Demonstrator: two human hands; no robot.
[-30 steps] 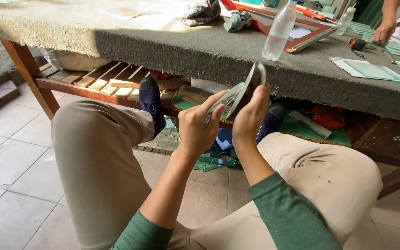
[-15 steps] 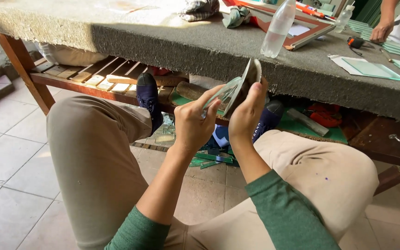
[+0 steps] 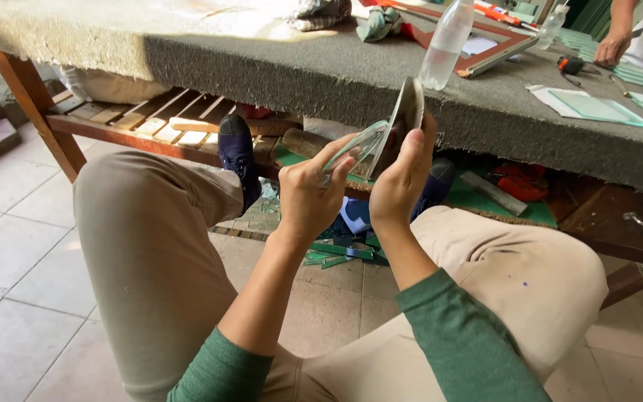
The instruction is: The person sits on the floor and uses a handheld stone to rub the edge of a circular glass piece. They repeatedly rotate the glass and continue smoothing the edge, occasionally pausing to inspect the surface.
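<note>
Two hands share the load: my left hand (image 3: 308,195) pinches the curved glass strip (image 3: 355,145), my right hand (image 3: 403,175) clamps the flat grey pad (image 3: 405,119) against it, between my knees. Thin, stiff, brittle, likely sharp-edged; I'd grip its faces.

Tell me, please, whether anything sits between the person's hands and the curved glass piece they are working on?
Nothing visible does. The left hand grips the curved glass piece directly, and the right hand holds a flat grey piece against it. Both are raised above the knees, in front of the table edge.
</note>
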